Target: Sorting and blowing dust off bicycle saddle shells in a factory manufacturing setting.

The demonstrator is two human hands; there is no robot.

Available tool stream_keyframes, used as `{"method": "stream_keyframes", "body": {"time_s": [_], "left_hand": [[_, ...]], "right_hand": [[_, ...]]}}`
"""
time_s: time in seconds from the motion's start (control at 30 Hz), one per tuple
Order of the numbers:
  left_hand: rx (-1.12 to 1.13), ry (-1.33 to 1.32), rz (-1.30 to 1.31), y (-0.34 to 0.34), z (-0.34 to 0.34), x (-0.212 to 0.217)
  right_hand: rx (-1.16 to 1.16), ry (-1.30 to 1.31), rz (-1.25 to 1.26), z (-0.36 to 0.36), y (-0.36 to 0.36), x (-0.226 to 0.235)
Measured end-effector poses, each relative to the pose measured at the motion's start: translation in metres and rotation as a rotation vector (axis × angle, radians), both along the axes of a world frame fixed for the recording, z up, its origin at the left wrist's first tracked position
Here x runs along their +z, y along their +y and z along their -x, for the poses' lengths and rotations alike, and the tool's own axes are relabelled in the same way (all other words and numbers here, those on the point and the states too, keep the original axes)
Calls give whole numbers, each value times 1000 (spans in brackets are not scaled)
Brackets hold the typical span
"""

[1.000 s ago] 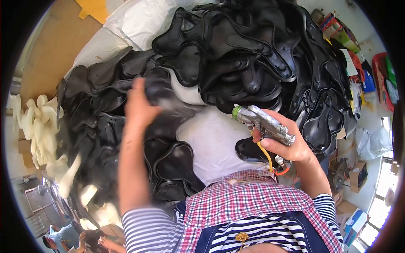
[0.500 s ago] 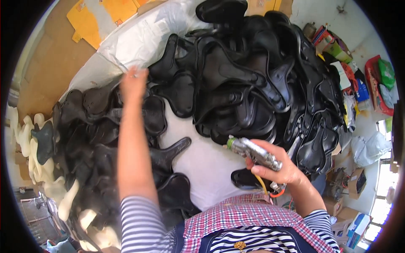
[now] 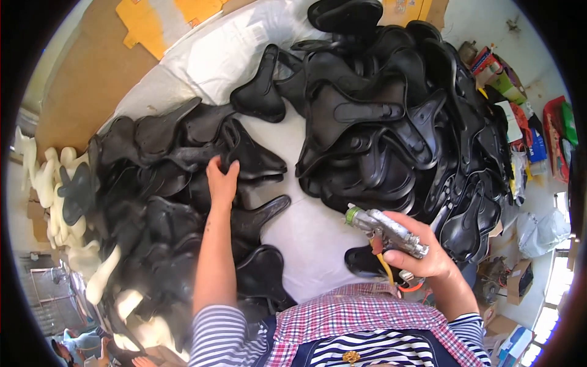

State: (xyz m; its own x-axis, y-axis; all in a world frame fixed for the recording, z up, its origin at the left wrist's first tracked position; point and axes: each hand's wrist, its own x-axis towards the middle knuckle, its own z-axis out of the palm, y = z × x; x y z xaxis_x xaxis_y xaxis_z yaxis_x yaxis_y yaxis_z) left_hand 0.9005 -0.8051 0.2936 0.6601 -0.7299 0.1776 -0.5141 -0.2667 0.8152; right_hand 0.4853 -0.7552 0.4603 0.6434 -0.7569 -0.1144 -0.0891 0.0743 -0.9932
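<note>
Reaches with the left hand (image 3: pixel 223 183) across a white-covered worktop (image 3: pixel 306 238), setting thumb and fingers against the near edge of a black seat piece (image 3: pixel 257 153) at the inner side of the left pile (image 3: pixel 162 134); cannot tell from this angle whether clamped on it or merely resting there. Holds a silver spray gun (image 3: pixel 400 232) in the right hand (image 3: pixel 425 251), fingers wrapped around the body, green-ringed end turned toward the left pile and well apart from the black seat piece. Could drag neighbouring pieces along or set them sliding, given the loose overlap in the left pile. Could also snag the yellow hose (image 3: pixel 384 269), hanging just beside a small black piece (image 3: pixel 362 260), by swinging the gun too widely, or spray by accident through a careless squeeze. Shows, compared with half a second ago, the left hand drawn back from beside the plastic sheet (image 3: pixel 229 58) and down at the black seat piece; shows more bare white between the piles, formerly covered by a rounded piece. Keeps the spray gun in much the same place.
</note>
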Motion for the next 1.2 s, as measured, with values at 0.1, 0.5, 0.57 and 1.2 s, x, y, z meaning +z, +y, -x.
{"method": "stream_keyframes", "body": {"time_s": [0.1,0.5,0.57,1.2], "left_hand": [[-13,28,-264,50,-13,-17],[50,290,-221,58,-3,-35],[88,307,-207,60,-10,-37],[116,1047,559,87,-71,29]], "right_hand": [[17,3,-62,-5,11,13],[-155,-87,66,-16,38,69],[-120,-66,46,-13,44,67],[23,54,-83,1,29,38]]}}
